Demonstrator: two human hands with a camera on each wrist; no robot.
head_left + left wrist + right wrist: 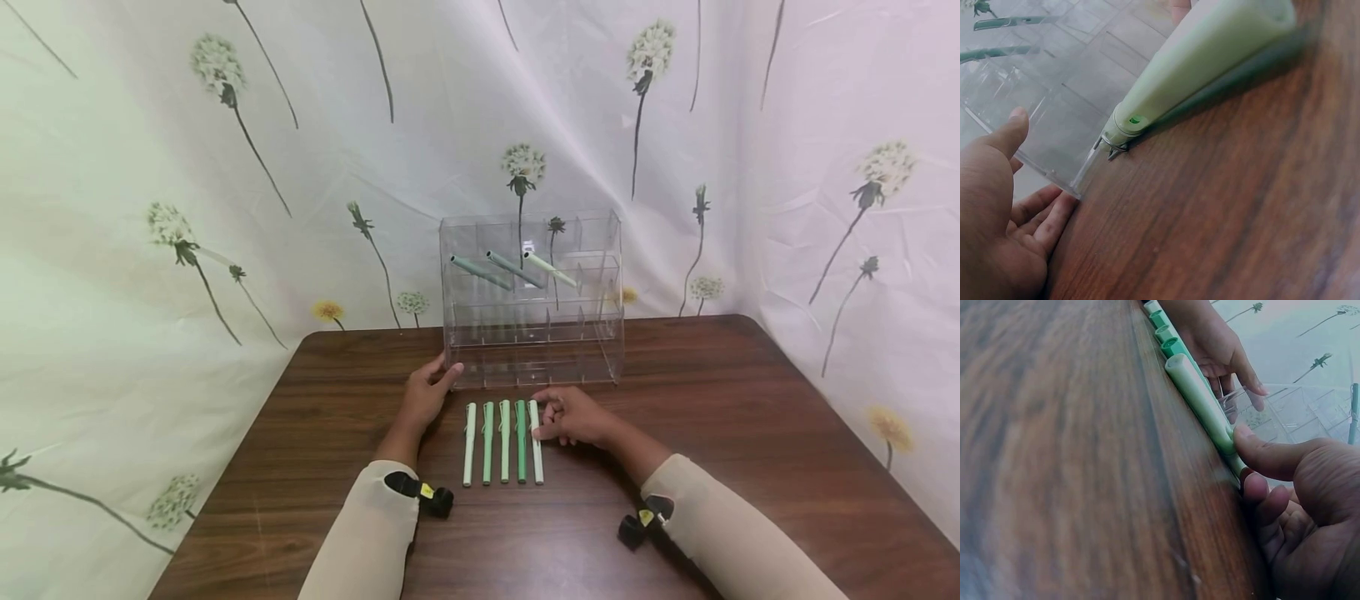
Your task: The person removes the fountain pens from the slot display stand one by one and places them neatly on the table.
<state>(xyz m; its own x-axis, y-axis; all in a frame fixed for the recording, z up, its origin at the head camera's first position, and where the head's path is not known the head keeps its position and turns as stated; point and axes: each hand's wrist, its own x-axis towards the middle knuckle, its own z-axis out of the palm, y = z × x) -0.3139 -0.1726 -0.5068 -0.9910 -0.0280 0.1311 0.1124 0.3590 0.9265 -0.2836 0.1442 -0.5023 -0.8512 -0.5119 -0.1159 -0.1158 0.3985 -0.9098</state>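
Observation:
A clear plastic organizer with tiered compartments stands at the back of the table. My left hand grips its lower left front corner, thumb on the near side and fingers around the outer side. In front lies a row of several capped pens in pale and darker green, side by side, clips toward the organizer. My right hand pinches the rightmost pale pen near its clip end; that pen still lies along the table in the right wrist view. The darker green pen lies just left of it.
Three pens lean in the organizer's upper tier: a dark green one, a grey-green one and a pale one. Behind the brown wooden table hangs a dandelion-print cloth, also along both sides.

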